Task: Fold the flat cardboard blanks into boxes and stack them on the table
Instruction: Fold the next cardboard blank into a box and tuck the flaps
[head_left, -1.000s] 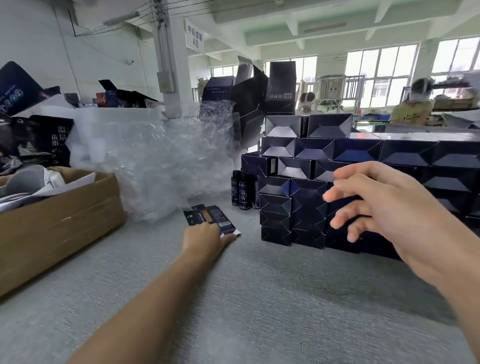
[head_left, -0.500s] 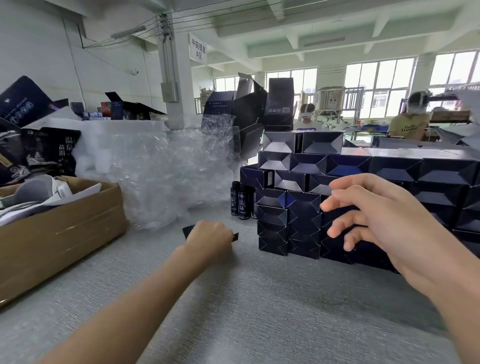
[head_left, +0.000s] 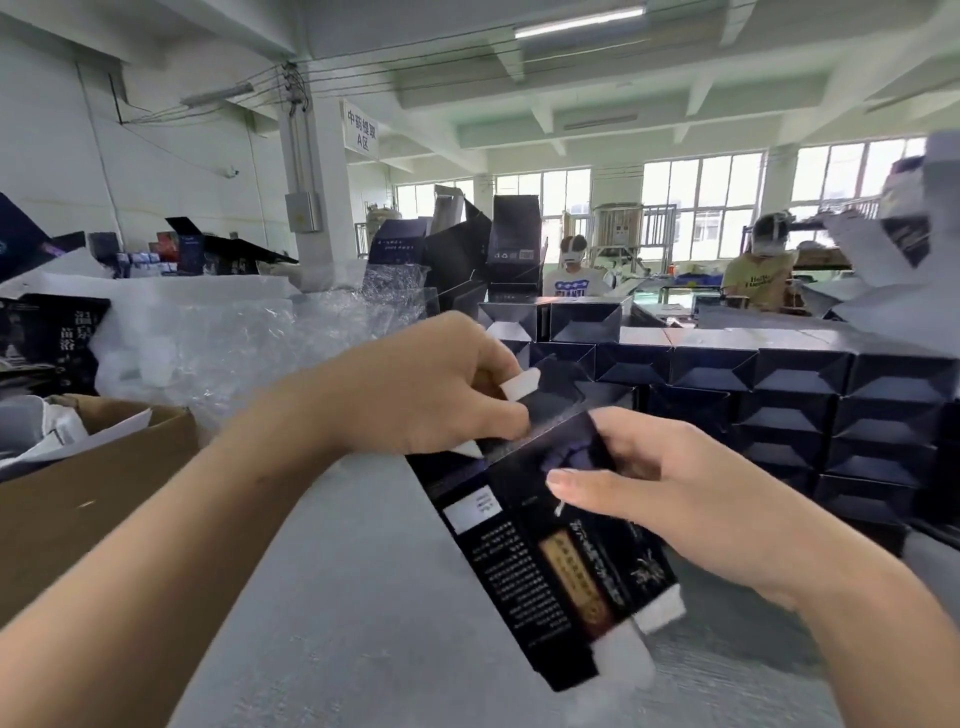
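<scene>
We've got both hands on one dark printed carton blank (head_left: 545, 561), held in the air over the grey table (head_left: 363, 597). It's tilted, w/ the far end up at the left hand (head_left: 415, 389) and the near end low toward cam, where the white flaps (head_left: 660, 613) hang open. Left hand's fingers are curled round the far end, pinching the edge right beside a small white tuck flap (head_left: 519, 387). Right hand (head_left: 675, 499) has its thumb laid across the printed face and the other fingers wrapped behind, so it grips the body approx mid-length; the fingers behind are hidden, so we can't tell their exact placement. Two panels show at an angle (text side + gold-label face), so we judge the sleeve partly popped open, not squared yet. Step in hand, we'd say, is erecting the blank into a tube, w/ the end flaps not yet closed. Next move prob calls for squeezing opposite creases to square it, then tucking the far-end flaps in w/o crushing the thin card. The stack of folded boxes (head_left: 805, 395) stands on the table behind the hands, several rows high. The finished one should go there gently, since the stack looks easy to nudge. At left there's a brown cardboard box (head_left: 78, 499) w/ paper scraps and clear plastic wrap (head_left: 234, 353) piled behind it.
</scene>
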